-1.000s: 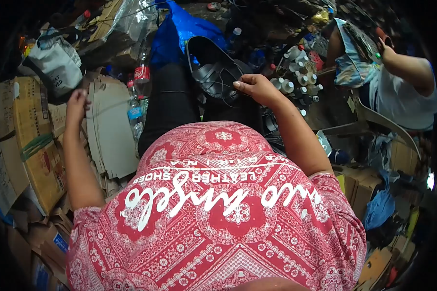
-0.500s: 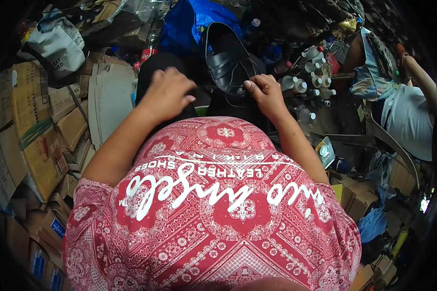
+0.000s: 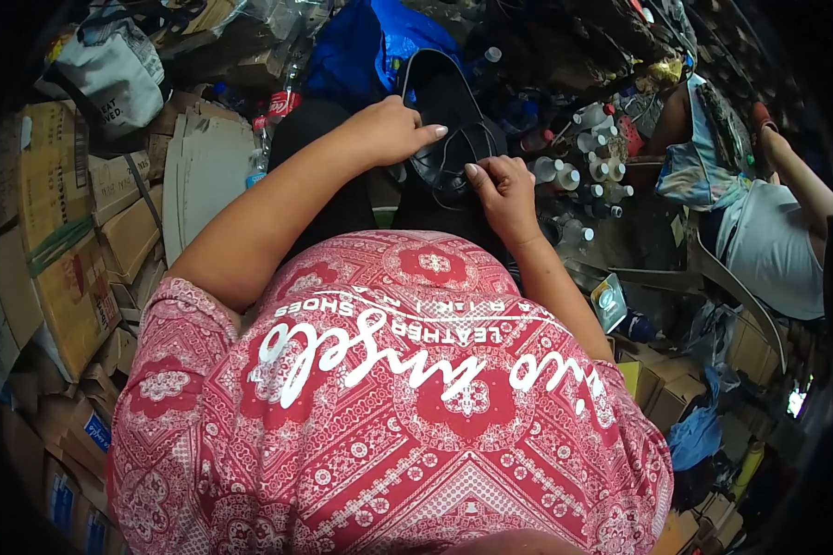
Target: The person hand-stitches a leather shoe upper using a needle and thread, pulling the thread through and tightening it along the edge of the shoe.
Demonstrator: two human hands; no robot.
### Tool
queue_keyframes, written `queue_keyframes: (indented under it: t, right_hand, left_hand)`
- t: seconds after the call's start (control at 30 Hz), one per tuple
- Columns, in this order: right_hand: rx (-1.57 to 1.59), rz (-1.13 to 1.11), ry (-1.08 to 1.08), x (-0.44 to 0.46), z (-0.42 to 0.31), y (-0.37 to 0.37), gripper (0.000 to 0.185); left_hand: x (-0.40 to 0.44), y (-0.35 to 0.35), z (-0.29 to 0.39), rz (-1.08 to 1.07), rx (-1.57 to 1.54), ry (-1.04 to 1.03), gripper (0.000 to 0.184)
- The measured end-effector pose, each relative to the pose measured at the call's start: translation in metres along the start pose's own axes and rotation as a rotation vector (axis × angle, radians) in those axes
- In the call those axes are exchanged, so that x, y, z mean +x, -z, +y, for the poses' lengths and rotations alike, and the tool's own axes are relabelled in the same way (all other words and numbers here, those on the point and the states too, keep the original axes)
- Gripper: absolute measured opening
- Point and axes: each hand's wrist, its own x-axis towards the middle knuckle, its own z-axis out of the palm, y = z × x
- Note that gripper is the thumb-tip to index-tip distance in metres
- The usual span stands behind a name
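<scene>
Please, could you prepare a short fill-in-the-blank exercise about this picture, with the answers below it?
The sandal in the right hand is ____ in colour.
The shirt is patterned in white and ____.
White-capped bottles cluster on the person's ____ side.
Nearer the blue plastic is the ____.

Missing words: black; red; right; left hand.

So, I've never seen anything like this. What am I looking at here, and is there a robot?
No robot: the left hand and right hand are a person's own. One camera, worn on the head, looks forward and down, so the red patterned shirt fills the lower middle. Beyond it, the left hand holds the side of a black sandal, thumb over the inside. The right hand is at its near end; exactly what those fingertips pinch is unclear. Around lie cardboard at left, a blue bag ahead and plastic bottles at right, near another person.
</scene>
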Motion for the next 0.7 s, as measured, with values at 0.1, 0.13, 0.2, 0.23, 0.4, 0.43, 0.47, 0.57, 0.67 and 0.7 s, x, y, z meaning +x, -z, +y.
queue_keyframes:
  t: [0.1,0.13,0.2,0.23,0.4,0.43,0.47,0.57,0.67,0.7]
  right_hand:
    - [0.124,0.027,-0.067,0.001,0.003,-0.004,0.021]
    - [0.128,0.030,-0.061,0.005,0.005,-0.003,0.021]
    - [0.545,-0.014,-0.334,0.015,0.009,-0.002,0.025]
    - [0.606,-0.027,-0.352,0.023,0.004,0.005,0.029]
    - [0.629,-0.195,-0.440,0.049,0.036,0.009,0.028]
    - [0.644,-0.304,-0.471,0.049,0.040,0.008,0.027]
    - [0.650,-0.298,-0.471,0.048,0.041,0.009,0.027]
    - [0.657,-0.355,-0.451,0.045,0.034,0.017,0.027]
    - [0.707,-0.364,-0.470,0.039,0.026,0.019,0.028]
    - [0.694,-0.356,-0.469,0.039,0.027,0.019,0.029]
  left_hand:
    - [0.002,0.009,-0.011,-0.151,-0.331,0.064,0.050]
    - [-0.005,0.013,-0.013,-0.193,-0.595,0.088,0.051]
    - [-0.032,0.008,-0.020,-0.053,-0.551,0.068,0.048]
    - [-0.045,0.012,-0.020,-0.130,-0.446,0.069,0.044]
    - [-0.095,0.030,0.033,-0.207,-0.251,-0.498,0.027]
    - [-0.099,0.036,0.043,-0.083,-0.024,-0.687,0.027]
    - [-0.096,0.039,0.045,-0.088,-0.018,-0.690,0.027]
    - [-0.059,0.048,0.032,0.085,0.004,-0.509,0.023]
    - [0.006,0.047,0.002,0.032,-0.125,-0.260,0.034]
    - [0.023,0.045,0.003,0.020,-0.107,-0.264,0.044]
